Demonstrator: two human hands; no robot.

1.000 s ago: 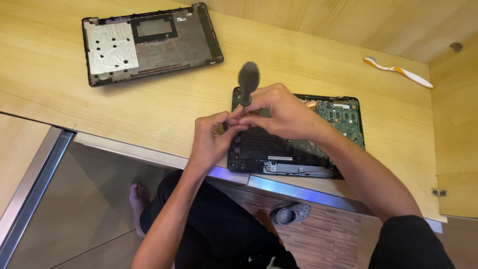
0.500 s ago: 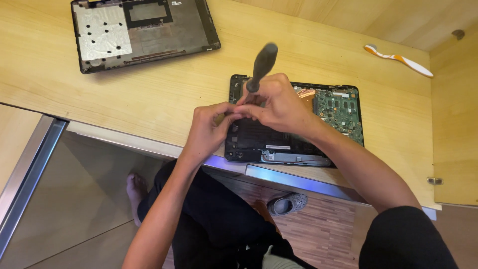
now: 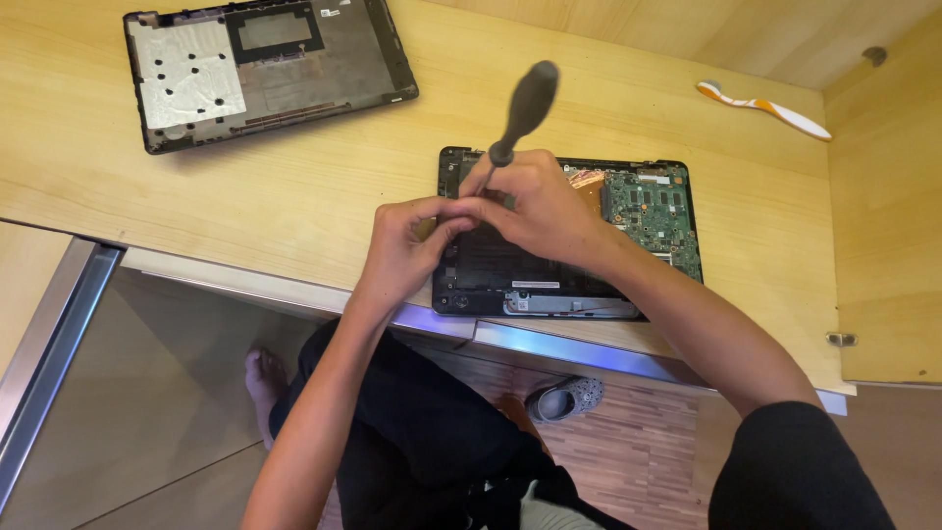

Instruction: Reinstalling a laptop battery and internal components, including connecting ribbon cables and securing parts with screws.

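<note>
An opened laptop base (image 3: 648, 211) lies at the wooden table's near edge, its green circuit board and black battery exposed. My right hand (image 3: 538, 206) grips a screwdriver (image 3: 525, 103) with a dark handle that tilts up and to the right, above the laptop's left part. My left hand (image 3: 404, 245) meets it at the laptop's left edge, fingertips pinched by the screwdriver's shaft. What the left fingers pinch is hidden.
The removed laptop bottom cover (image 3: 265, 69) lies inside-up at the table's far left. A white and orange toothbrush (image 3: 765, 108) rests at the far right. A grey shoe (image 3: 564, 397) sits on the floor below the table (image 3: 177, 196).
The screwdriver handle has swung from pointing straight away to tilting right. Both hands stay together over the laptop's left part.
</note>
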